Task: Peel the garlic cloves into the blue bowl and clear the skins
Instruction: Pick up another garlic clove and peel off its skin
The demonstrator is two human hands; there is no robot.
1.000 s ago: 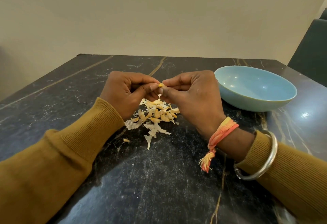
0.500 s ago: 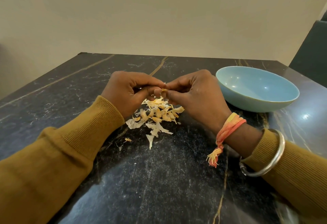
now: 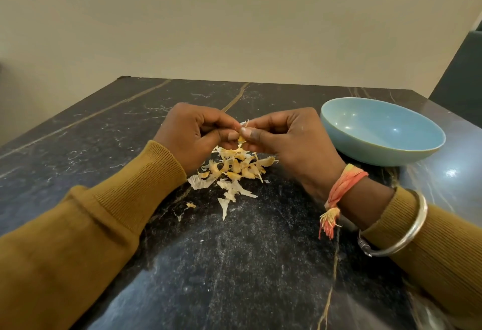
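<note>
Head view, looking down on a black marble-patterned tabletop [image 3: 234, 272] streaked with pale veins. At the centre of the frame the left hand [image 3: 194, 134] and the right hand [image 3: 289, 142] meet fingertip to fingertip, raised a little above the surface. Both have their fingers curled in. The thumb and forefinger of each pinch one small yellowish garlic clove [image 3: 241, 138], most of it hidden by the fingertips. A thin white flake of skin [image 3: 244, 122] sticks up just above the pinch.

Directly below the hands a loose heap of white and yellow papery skins [image 3: 234, 169] lies on the tabletop, with a few stray bits trailing toward the bottom of the frame. Whether any whole cloves lie in the heap cannot be told.

Right of centre, near the right hand but apart from it, a shallow round light-blue glazed bowl [image 3: 378, 153] stands upright on the tabletop, glossy spots of light on its inner surface.

Mustard-yellow ribbed sleeves [image 3: 104, 225] cover both forearms, entering from the lower corners. The right wrist wears an orange-and-pink thread band [image 3: 344, 183] with a tassel, and lower down a plain silver metal bangle [image 3: 407, 233]. A plain beige wall [image 3: 234, 22] fills the upper half, with a dark upholstered shape [image 3: 461, 87] at the upper right edge.
</note>
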